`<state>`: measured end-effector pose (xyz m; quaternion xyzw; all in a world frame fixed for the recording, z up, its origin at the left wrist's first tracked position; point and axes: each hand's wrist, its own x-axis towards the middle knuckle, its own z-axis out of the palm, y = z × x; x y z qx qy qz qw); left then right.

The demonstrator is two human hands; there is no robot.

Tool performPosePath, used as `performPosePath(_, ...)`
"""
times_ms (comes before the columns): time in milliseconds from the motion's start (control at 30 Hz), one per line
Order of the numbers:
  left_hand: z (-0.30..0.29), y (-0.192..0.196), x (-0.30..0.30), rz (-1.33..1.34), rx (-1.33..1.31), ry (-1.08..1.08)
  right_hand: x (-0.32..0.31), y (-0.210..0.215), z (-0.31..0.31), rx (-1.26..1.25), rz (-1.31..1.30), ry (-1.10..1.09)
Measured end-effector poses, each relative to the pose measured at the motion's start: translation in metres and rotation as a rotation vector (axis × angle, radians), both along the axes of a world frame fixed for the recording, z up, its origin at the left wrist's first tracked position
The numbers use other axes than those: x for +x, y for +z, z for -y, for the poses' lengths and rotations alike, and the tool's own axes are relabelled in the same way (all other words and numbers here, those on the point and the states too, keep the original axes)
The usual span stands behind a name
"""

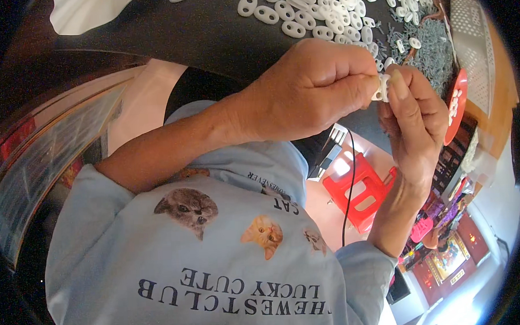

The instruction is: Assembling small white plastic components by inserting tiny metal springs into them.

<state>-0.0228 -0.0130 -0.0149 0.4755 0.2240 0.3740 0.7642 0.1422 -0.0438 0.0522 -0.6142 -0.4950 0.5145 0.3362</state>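
1. The left hand (309, 89) is curled into a loose fist, thumb and fingertips pinched shut on a small white plastic piece (381, 88).
2. The right hand (413, 120) meets it from the other side, its thumb pressed along the same piece and its fingers folded behind; both hands grip the piece together.
3. The piece sits between the two hands, held up in the air in front of the dark tabletop (209, 32), not resting on it. Its exact shape is mostly hidden by the fingertips.
4. On the tabletop beyond the hands lies a heap of white oval rings (318, 11), many touching or overlapping one another.
5. Just beside the rings, toward the right, is a pile of small grey parts (433, 50), too fine to tell apart.
6. A red round dish (455, 107) stands on edge near the right hand, with a few white bits on it.
7. A white perforated tray (473, 40) lies at the far right edge.
8. Below the hands, a red plastic stool (358, 190) stands on the floor, and a thin black cable (348, 188) hangs down past it.
9. The person wears a light blue shirt (217, 261) with cat pictures on it.
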Motion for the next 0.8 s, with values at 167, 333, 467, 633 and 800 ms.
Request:
performPosePath(167,-0.001,-0.007,-0.001,0.011,0.061,-0.040,0.000,-0.007,0.003,0.202,0.239,0.070)
performPosePath(333,-0.001,0.000,-0.002,0.052,-0.028,-0.050,-0.006,-0.005,0.002,0.503,0.546,0.231)
performPosePath(467,-0.004,0.001,-0.005,0.070,-0.116,-0.121,-0.003,-0.001,0.002,0.494,0.640,0.319)
performPosePath(633,-0.004,0.005,-0.005,0.031,-0.139,-0.095,-0.002,0.003,-0.003,0.614,0.657,0.426)
performPosePath(800,-0.004,0.007,0.005,-0.028,-0.139,-0.046,0.003,0.004,0.001,0.642,0.710,0.430)
